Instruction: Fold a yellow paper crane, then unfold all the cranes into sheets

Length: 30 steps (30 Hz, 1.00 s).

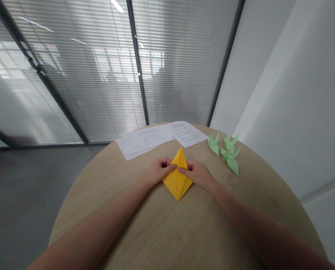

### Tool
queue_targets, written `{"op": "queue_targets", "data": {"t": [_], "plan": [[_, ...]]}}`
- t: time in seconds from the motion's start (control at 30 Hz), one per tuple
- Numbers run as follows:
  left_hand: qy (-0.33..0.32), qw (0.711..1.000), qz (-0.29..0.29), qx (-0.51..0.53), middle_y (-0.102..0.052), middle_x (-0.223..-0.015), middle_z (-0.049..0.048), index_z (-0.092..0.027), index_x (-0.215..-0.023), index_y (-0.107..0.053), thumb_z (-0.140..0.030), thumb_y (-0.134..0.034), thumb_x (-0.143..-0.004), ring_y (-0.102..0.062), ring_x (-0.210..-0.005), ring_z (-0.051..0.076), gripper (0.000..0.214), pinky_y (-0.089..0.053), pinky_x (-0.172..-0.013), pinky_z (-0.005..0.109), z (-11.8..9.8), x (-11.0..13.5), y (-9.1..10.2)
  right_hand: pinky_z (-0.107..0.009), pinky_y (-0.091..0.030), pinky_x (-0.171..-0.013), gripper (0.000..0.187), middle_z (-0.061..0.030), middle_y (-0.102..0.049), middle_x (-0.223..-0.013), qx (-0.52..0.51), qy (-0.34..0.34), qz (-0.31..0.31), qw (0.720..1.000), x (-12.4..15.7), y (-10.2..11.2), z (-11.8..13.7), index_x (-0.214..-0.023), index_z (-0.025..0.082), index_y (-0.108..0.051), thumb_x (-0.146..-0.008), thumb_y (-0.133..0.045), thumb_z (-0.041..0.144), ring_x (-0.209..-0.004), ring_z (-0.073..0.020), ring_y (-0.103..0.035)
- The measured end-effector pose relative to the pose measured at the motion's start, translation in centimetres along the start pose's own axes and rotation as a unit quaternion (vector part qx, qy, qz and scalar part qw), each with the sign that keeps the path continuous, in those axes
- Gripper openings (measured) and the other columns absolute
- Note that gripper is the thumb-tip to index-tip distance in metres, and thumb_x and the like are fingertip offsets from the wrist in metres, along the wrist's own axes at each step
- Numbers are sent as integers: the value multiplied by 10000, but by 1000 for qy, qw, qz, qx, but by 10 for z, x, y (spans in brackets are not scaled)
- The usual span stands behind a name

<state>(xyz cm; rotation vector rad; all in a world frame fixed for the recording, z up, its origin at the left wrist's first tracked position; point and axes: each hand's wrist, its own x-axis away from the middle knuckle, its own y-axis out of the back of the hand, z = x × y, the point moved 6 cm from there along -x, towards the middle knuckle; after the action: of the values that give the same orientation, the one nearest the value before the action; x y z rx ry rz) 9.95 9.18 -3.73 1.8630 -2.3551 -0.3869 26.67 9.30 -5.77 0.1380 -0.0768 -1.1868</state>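
A folded yellow origami paper (178,184), diamond-shaped with creases running along its length, is held between both hands just above or on the table. My left hand (159,170) grips its left edge, thumb on top and fingers curled behind. On the opposite side, my right hand (199,173) pinches the right edge, its thumb lying across the middle of the paper. The two thumb tips almost meet at the centre crease. Fingers under the paper are partly hidden.
Several printed white sheets (147,140) overlap at the back of the round wooden table (167,232). Three light green folded paper birds (231,163) stand at the right. Behind the table is a glass partition with blinds (173,93); a white wall (296,112) rises to the right.
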Motion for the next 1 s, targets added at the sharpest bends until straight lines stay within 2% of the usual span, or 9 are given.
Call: {"op": "queue_targets", "data": {"t": [0.17,0.27,0.53,0.73,1.0], "plan": [[7,999,20,35,-724,-813,66,-147,-890,-722,-503,-737,-756,-620,-666,161,380,-475,-608,278,-5,1,0,-345,-552,-707,288,-65,-786,-939,-28,-37,65,997,3,-8,-1,-902,210,-761,-728,-799,436,-828,-252,-729],[5,999,26,27,-729,-804,66,-139,-891,-751,-462,-723,-774,-612,-658,151,345,-469,-619,274,-10,2,2,-340,-551,-704,266,-73,-786,-924,-32,-61,107,992,6,-14,-1,-903,203,-768,-736,-801,408,-805,-247,-735],[10,999,45,-5,-745,-814,80,-139,-876,-761,-482,-703,-803,-641,-663,175,356,-459,-592,276,-8,4,-3,-321,-542,-686,217,-71,-783,-905,-12,-72,124,990,6,-17,-1,-903,205,-772,-758,-779,366,-783,-236,-733],[7,999,-3,36,-705,-714,57,-151,-752,-723,-507,-667,-818,-610,-627,152,366,-468,-616,275,-11,0,4,-279,-509,-604,166,-54,-788,-886,22,-75,151,985,10,-19,-1,-876,222,-786,-753,-771,331,-736,-220,-717],[17,992,-98,72,-677,-741,55,-151,-866,-734,-540,-676,-788,-564,-624,139,401,-479,-624,277,-6,-3,18,-305,-529,-652,180,-58,-789,-899,34,-71,140,987,9,-17,-2,-875,220,-783,-755,-769,355,-781,-238,-728]]}}
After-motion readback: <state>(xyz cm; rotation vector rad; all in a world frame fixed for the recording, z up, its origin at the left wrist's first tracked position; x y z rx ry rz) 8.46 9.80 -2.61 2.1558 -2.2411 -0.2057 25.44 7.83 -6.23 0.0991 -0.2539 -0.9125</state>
